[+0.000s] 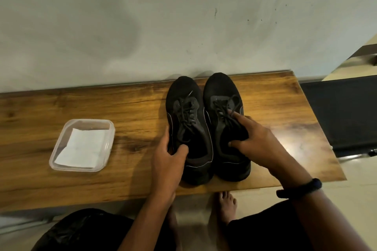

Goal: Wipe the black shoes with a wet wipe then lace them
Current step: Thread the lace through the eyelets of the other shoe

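Observation:
Two black lace-up shoes stand side by side on the wooden table [122,179], toes toward the wall. My left hand [169,159] grips the collar of the left shoe [183,96], thumb inside the opening and fingers along its outer side. My right hand [257,140] grips the right shoe [220,87] at its tongue, thumb in the opening and index finger lying on the laces. Both shoes show laces threaded through their eyelets. A white wet wipe [81,146] lies folded in a clear plastic container [111,128] on the left of the table.
A grey wall rises directly behind the table. A dark bench or seat [342,114] stands to the right of the table. My bare foot [226,206] and knees are under the front edge. A dark band sits on my right wrist [299,189].

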